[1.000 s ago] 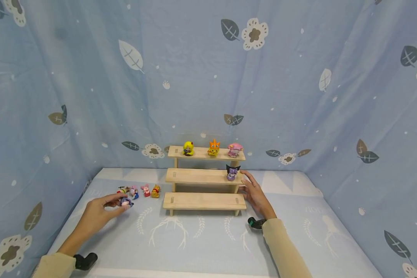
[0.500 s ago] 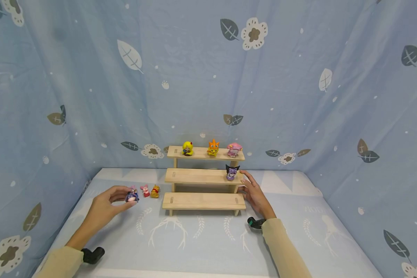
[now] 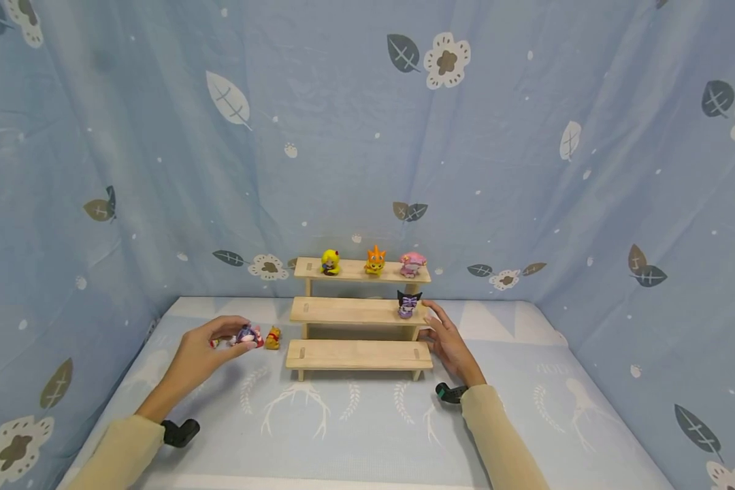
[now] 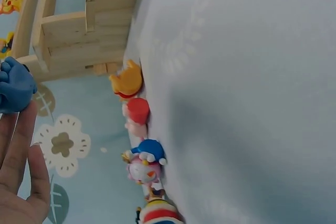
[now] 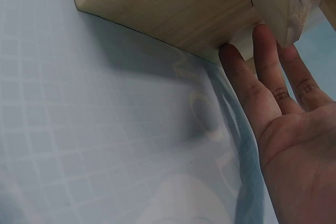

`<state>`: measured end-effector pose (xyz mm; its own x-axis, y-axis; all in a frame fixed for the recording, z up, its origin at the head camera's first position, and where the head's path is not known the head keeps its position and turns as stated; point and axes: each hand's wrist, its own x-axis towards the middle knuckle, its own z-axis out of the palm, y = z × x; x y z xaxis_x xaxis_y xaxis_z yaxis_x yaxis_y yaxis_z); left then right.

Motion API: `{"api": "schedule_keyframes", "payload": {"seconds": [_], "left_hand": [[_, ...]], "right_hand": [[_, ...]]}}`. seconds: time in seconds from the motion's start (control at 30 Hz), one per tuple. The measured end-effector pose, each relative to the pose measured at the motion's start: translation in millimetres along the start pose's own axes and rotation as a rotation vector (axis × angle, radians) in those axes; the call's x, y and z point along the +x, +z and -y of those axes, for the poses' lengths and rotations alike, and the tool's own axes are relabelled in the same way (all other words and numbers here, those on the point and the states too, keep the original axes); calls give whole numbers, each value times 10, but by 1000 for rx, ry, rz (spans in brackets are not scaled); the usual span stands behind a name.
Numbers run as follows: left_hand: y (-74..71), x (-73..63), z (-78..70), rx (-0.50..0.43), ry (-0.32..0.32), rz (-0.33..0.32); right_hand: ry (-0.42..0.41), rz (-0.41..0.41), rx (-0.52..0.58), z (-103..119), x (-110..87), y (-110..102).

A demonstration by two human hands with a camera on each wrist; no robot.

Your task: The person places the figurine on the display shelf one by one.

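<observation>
My left hand (image 3: 203, 350) pinches a small blue figurine (image 3: 247, 334) between thumb and fingers, raised above the table at the left. In the left wrist view the blue figurine (image 4: 18, 85) shows at the fingertips. My right hand (image 3: 452, 346) rests against the right side of a three-tier wooden display stand (image 3: 349, 310). In the right wrist view, its extended fingers (image 5: 244, 74) touch the wood. A black-and-purple figurine (image 3: 407, 305) stands at the right end of the middle tier. On the top tier are a yellow-haired figurine (image 3: 330, 263), an orange-and-yellow one (image 3: 376, 260) and a pink one (image 3: 412, 265).
On the table left of the stand, a yellow bear figurine (image 3: 273, 337) sits beside a pink-and-red figurine (image 4: 137, 116), a pink-and-blue figurine (image 4: 146, 162) and a striped figurine (image 4: 160, 211). A patterned blue curtain (image 3: 343, 136) hangs behind and on both sides.
My left hand has moved right and slightly away from me, carrying the blue figurine past the row of figurines on the table. The right hand stays against the stand.
</observation>
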<state>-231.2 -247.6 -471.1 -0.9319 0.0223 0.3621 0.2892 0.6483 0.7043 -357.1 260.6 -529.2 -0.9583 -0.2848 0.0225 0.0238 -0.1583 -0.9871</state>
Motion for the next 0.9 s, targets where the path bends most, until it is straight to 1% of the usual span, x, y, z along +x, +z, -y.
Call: {"api": "schedule_keyframes", "payload": {"seconds": [0.2,0.27,0.4,0.5,0.67,0.83,0.9], "left_hand": [[36,75,-78,-32,7,27],[58,97,-108,-43,18,31],[92,134,-155,-56,61,35],[116,164,-166,-55,91,36],[172,234,-198,-65,117,28],[250,322,-280,-74,145,17],[285,352,-317,-81,144,21]], "right_hand": [[1,-4,-1,-8,-11,5],[4,-9,-1,-7,-18,6],[11,-17,-3,0,-29,6],[9,-17,-15,6,-31,7],[7,-20,-25,11,-23,10],[3,-14,-23,15,-21,25],[1,-13,-23,17,-25,26]]}}
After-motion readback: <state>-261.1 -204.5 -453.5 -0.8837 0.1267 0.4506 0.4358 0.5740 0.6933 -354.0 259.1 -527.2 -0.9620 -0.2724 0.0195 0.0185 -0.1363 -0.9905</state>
